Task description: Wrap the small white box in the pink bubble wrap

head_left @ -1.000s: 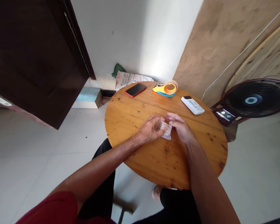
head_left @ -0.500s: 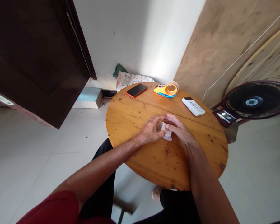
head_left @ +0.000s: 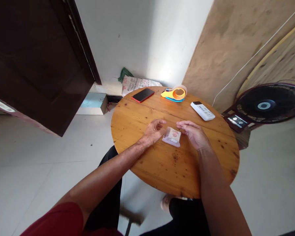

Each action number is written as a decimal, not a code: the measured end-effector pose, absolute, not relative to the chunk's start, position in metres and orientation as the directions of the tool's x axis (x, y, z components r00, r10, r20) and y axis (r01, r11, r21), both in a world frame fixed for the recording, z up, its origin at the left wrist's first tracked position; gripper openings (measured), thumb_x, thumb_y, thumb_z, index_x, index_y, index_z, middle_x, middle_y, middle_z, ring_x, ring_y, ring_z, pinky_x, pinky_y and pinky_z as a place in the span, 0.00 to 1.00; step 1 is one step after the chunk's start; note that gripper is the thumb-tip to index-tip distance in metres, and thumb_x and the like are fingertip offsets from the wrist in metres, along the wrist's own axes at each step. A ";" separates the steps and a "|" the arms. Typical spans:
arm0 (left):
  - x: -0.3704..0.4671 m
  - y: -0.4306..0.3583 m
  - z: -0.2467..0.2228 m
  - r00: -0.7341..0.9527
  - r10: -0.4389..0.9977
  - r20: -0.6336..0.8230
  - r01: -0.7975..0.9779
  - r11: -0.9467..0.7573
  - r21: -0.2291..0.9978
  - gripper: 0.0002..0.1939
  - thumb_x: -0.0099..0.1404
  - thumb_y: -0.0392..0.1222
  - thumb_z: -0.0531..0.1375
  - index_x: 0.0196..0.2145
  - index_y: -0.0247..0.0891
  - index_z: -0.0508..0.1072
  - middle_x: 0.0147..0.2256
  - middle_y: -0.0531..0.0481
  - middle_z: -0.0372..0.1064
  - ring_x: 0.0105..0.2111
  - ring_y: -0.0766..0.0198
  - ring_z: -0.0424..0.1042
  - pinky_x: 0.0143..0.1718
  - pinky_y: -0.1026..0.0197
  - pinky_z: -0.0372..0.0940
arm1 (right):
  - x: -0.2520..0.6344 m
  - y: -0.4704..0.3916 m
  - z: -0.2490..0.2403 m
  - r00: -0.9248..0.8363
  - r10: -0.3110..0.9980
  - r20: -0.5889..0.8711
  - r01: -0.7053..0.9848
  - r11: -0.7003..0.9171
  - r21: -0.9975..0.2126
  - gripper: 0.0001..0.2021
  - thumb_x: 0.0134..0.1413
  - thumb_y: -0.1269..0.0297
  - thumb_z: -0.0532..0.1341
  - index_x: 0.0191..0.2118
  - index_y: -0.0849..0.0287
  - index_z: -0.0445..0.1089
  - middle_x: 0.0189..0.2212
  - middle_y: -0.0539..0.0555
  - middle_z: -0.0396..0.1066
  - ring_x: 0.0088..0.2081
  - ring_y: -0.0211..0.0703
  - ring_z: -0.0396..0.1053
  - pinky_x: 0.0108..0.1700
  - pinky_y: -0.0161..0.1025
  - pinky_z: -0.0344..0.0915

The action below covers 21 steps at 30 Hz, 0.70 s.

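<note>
L hand (head_left: 152, 131) & R hand (head_left: 193, 133) resting loosely open, fingers curled, flanking small packet (head_left: 172, 136), gripping nothing. Table (head_left: 142, 121) lying bare w/ room toward its near edge

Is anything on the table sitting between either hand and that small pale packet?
Nothing visible does. The small pale packet lies on the round wooden table, with the left hand and right hand flanking it, only bare wood between.
</note>
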State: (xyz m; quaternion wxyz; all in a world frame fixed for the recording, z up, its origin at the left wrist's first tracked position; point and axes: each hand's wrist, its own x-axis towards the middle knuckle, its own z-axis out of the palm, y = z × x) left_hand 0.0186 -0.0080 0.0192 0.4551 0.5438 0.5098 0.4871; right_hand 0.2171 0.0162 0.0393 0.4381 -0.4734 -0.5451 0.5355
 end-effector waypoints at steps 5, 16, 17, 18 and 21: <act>0.020 -0.008 0.017 -0.003 0.996 0.091 0.097 -0.090 0.991 0.13 0.51 0.33 0.59 0.36 0.35 0.73 0.40 0.46 0.69 0.41 0.62 0.69 0.45 0.59 0.66 | 0.220 0.010 0.046 -0.368 0.930 0.003 0.149 0.062 -0.987 0.15 0.45 0.60 0.67 0.42 0.51 0.73 0.46 0.51 0.73 0.51 0.48 0.67 0.54 0.45 0.61; 0.020 -0.010 0.018 0.004 0.998 0.065 0.121 -0.065 0.990 0.10 0.52 0.38 0.61 0.35 0.34 0.74 0.39 0.47 0.70 0.35 0.65 0.69 0.39 0.61 0.66 | 0.216 0.008 0.045 -0.397 0.916 -0.061 0.283 0.059 -0.957 0.20 0.41 0.58 0.69 0.44 0.54 0.71 0.41 0.52 0.74 0.43 0.45 0.71 0.48 0.45 0.66; 0.020 -0.010 0.018 0.006 0.998 0.066 0.127 -0.066 0.990 0.10 0.53 0.39 0.62 0.35 0.34 0.74 0.38 0.47 0.70 0.35 0.65 0.69 0.38 0.62 0.66 | 0.215 0.008 0.044 -0.380 0.924 -0.048 0.279 0.065 -0.958 0.19 0.40 0.58 0.69 0.42 0.54 0.71 0.40 0.52 0.75 0.42 0.45 0.71 0.47 0.45 0.66; 0.020 -0.010 0.018 0.007 0.997 0.070 0.129 -0.071 0.989 0.10 0.53 0.39 0.62 0.35 0.34 0.74 0.39 0.47 0.70 0.35 0.65 0.69 0.38 0.62 0.66 | 0.215 0.009 0.044 -0.360 0.932 -0.034 0.277 0.072 -0.958 0.18 0.40 0.59 0.69 0.41 0.55 0.72 0.39 0.52 0.75 0.41 0.45 0.71 0.47 0.45 0.67; 0.021 -0.011 0.020 0.023 0.997 0.074 0.135 -0.076 0.988 0.09 0.53 0.39 0.61 0.34 0.34 0.74 0.38 0.47 0.70 0.34 0.65 0.69 0.36 0.63 0.66 | 0.215 0.011 0.040 -0.286 0.958 0.025 0.274 0.107 -0.956 0.12 0.43 0.58 0.68 0.36 0.55 0.73 0.39 0.52 0.75 0.41 0.45 0.71 0.48 0.45 0.66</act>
